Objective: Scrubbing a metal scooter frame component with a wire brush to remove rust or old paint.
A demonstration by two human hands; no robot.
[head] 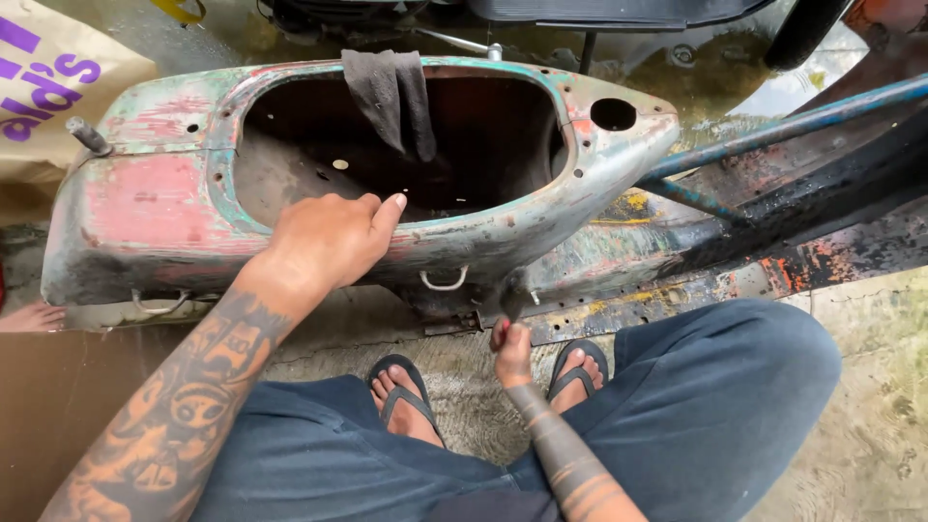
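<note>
A worn scooter body shell (145, 203) with peeling red and green paint lies in front of me, its large opening facing up. My left hand (329, 242) grips the near rim of that opening, fingers curled over the edge. My right hand (510, 350) is lower, under the shell's near side, shut on a small dark tool (512, 295) that points up at the underside near a metal hook (445, 282). A dark grey rag (391, 101) hangs over the far rim into the opening.
A blue metal tube (773, 130) and rusty frame parts (773, 251) run off to the right. A brown paper bag (48, 87) stands at the left. My feet in black flip-flops (406, 396) rest on wet concrete. Another person's toes (29, 317) show at far left.
</note>
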